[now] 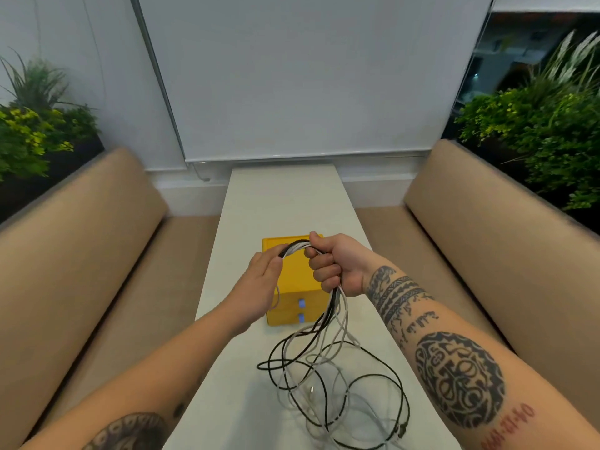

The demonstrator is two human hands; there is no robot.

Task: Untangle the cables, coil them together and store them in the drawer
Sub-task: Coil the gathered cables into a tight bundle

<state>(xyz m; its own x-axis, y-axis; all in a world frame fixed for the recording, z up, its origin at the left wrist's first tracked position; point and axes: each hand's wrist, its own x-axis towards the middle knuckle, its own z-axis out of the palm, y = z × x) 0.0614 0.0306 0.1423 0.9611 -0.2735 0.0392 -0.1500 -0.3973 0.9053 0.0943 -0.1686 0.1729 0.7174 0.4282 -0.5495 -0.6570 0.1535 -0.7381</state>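
We hold the cables (324, 368) above the yellow drawer box (295, 277), which stands in the middle of the white bench (282, 196). Our right hand (337, 264) is over the box's right edge, with its fingers (321, 267) curled tight round a bundle of black and white strands. From that fist a short arc of the bundle runs left across the box top to our left hand (259, 287). The left fingers lie nearly straight, with their tips at the arc's end. We cannot tell whether they pinch it or only touch it.

Below the right fist the strands hang past the box's front, beside its two blue drawer pulls (301, 310). They spread into loose, overlapping loops on the bench just in front of the box. Both drawers look closed. Tan cushioned seats (81, 248) flank the bench on either side of the box, with green plants (535, 125) behind them.
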